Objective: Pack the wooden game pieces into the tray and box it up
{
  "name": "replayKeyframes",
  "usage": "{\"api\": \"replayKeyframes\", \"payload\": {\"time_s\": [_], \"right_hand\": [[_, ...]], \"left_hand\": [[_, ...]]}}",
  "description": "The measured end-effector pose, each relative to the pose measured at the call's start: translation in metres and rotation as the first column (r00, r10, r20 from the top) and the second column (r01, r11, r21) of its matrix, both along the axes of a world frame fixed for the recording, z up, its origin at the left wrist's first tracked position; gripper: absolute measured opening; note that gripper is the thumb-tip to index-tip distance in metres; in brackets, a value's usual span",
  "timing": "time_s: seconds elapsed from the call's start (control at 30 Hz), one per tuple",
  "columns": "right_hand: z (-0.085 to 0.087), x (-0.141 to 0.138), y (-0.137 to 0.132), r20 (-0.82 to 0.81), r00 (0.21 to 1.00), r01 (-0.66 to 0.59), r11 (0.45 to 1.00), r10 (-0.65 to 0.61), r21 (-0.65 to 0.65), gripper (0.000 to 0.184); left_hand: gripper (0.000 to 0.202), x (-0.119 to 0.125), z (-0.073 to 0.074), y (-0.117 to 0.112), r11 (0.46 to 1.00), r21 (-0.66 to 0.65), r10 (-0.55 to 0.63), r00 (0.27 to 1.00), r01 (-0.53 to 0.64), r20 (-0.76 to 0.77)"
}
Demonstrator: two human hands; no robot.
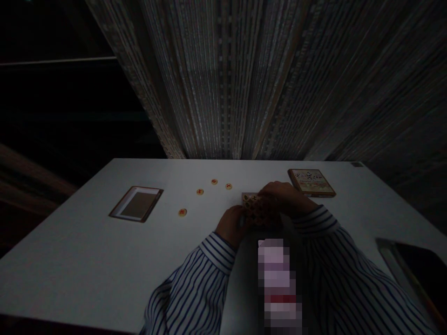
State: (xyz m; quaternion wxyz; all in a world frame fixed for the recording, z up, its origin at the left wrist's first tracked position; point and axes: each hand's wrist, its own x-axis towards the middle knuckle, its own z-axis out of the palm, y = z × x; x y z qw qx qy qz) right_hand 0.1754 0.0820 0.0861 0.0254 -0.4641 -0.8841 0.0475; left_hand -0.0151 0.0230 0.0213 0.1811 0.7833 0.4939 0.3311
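Yellowish discs (pixel 254 198) between left hand (pixel 229 224) and right hand (pixel 284 196) blur into shadow.

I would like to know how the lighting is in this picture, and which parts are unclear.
Head view: dim overall, brightest at the pixelated patch, which hides detail; same view: discs between the left hand and right hand sink into shadow, their marks mostly unreadable.

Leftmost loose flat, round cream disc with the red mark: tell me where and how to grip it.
Probably pinch the round cream disc by opposite rim edges, from above: it lies flat, marked side up, on the white table, leaving its rim exposed.
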Motion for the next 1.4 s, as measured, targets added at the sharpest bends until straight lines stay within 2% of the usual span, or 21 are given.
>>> {"api": "replayKeyframes", "payload": {"time_s": [0.13, 0.3, 0.53, 0.67, 0.87, 1.4], "right_hand": [[0.003, 0.005, -0.012, -0.111, 0.993, 0.048, 0.995, -0.038, 0.087, 0.023], [-0.015, 0.019, -0.034, -0.3, 0.951, 0.126, 0.98, -0.075, 0.156, 0.027], [-0.045, 0.034, -0.07, -0.515, 0.834, 0.235, 0.972, -0.199, 0.006, 0.034], [-0.057, 0.033, -0.075, -0.55, 0.781, 0.276, 0.954, -0.295, -0.12, 0.038], [-0.065, 0.031, -0.076, -0.553, 0.771, 0.268, 0.949, -0.316, -0.169, 0.037], [-0.064, 0.03, -0.075, -0.536, 0.799, 0.256, 0.961, -0.272, -0.106, 0.033]], "left_hand": [[0.034, -0.001, 0.0, -0.001, 0.999, -0.045, -0.022, 1.0, 0.022, -0.009], [0.044, -0.003, 0.001, -0.001, 0.992, -0.125, -0.027, 1.0, 0.027, 0.001], [0.048, -0.003, 0.007, -0.004, 0.983, -0.179, -0.045, 0.999, 0.05, 0.03], [0.049, -0.003, 0.005, -0.005, 0.984, -0.166, -0.064, 0.998, 0.067, 0.026], [0.044, -0.003, -0.001, -0.004, 0.995, -0.079, -0.054, 0.998, 0.056, 0.018], [0.04, -0.002, 0.002, -0.005, 0.997, -0.073, -0.037, 0.999, 0.036, -0.012]]}}
